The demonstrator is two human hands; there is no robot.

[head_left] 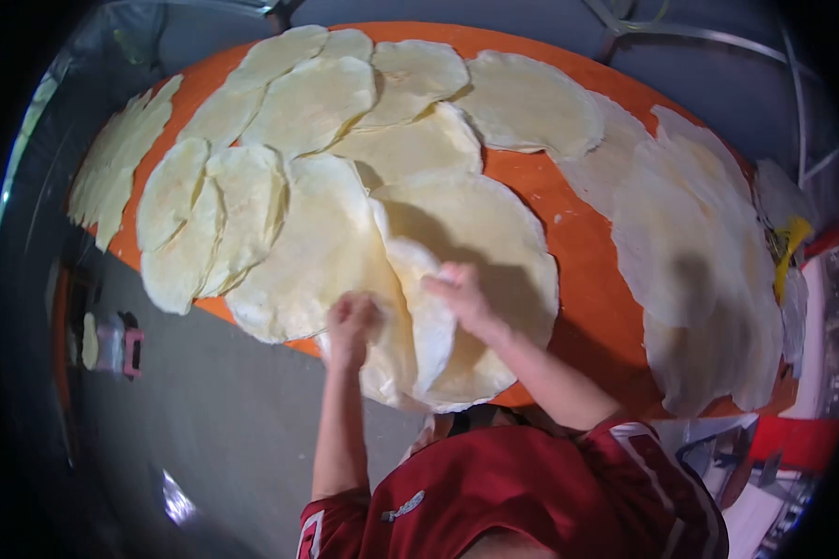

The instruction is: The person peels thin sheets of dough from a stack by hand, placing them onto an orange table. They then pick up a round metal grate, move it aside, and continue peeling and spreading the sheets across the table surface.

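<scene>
near pale sheets (480,219), illegible shirt logo (403,506)

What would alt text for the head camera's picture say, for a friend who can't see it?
A person's right hand holds the raised edge of a thin, pale sheet, with the blurred left hand close by. Similar sheets overlap across an orange table.

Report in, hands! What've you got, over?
Right hand pinching thin dough sheet by its raised edge. Left hand curled nearby; blurred, grip unclear. Other dough sheets overlapping close by on orange table.
</scene>
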